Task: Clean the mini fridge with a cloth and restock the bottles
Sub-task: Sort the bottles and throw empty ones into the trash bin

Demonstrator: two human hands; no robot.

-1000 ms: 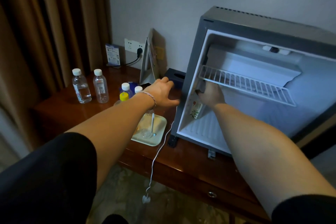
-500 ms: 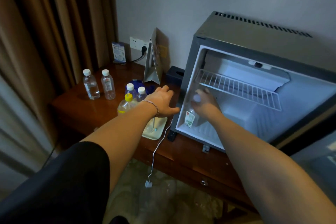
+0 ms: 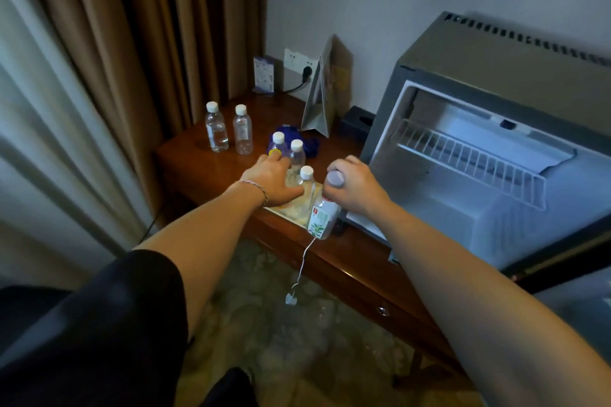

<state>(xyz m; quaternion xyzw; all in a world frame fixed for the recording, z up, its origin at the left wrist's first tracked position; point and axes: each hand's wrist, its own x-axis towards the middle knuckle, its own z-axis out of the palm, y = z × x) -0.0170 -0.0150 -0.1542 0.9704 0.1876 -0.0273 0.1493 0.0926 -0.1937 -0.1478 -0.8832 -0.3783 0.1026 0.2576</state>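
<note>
A: From the head camera, what did the mini fridge hold?

B: Only its wire shelf; the door stood open.

A: And the hands?

B: The right hand gripped a labelled bottle by its neck over the tabletop. The left hand lay flat among clear bottles, fingers relaxed, above a tray.
</note>
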